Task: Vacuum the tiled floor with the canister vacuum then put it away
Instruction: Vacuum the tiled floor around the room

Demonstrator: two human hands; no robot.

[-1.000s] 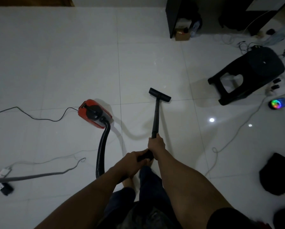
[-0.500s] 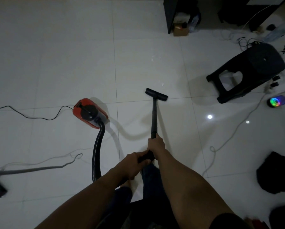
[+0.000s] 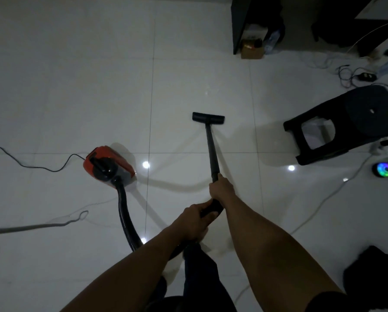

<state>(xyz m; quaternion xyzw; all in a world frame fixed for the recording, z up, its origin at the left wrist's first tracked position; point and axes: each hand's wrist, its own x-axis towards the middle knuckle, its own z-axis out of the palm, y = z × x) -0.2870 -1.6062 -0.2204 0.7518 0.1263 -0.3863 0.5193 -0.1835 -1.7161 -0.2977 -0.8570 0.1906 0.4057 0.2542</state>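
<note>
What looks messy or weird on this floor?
Nothing looks spilled or broken. Loose cables are the odd part: a white cable snakes across the tiles right of the wand, and a tangle of wires lies beyond the black stool. A dark heap lies bottom right.

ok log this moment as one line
phase vacuuming; left hand grips handle; right hand grips wand; floor head on tile; canister left of wand
</note>
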